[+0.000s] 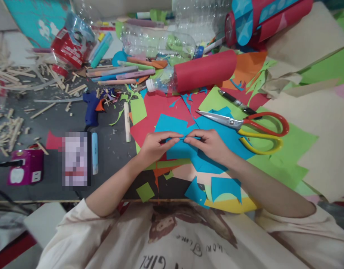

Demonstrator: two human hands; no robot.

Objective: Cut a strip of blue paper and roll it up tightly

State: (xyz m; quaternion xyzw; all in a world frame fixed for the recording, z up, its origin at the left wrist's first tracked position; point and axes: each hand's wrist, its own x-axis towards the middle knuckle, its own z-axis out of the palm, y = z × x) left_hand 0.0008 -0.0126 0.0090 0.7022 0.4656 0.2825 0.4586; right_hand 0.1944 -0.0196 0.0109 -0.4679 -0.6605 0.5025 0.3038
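Between my two hands is a narrow piece of blue paper (pixel 182 138), pinched from both ends. My left hand (pixel 157 144) closes thumb and fingers on its left end, and my right hand (pixel 207 142) pinches its right end. The fingertips nearly meet in the middle. Beneath them lie blue paper sheets (pixel 172 124) over red paper (pixel 144 112) and green paper. To the right of my right hand, scissors (pixel 236 124) with red and yellow handles rest partly open on the sheets. A black pen (pixel 239 102) lies just behind the scissors.
A red-wrapped bottle (pixel 205 71), clear bottles (pixel 157 41) and several markers (pixel 118 74) lie at the back. On the left are a blue glue gun (pixel 92 108), wood stick pieces (pixel 15 130), a purple box (pixel 26 167) and a blurred-out phone-like object (pixel 75 158). Paper scraps (pixel 226 188) line the front edge.
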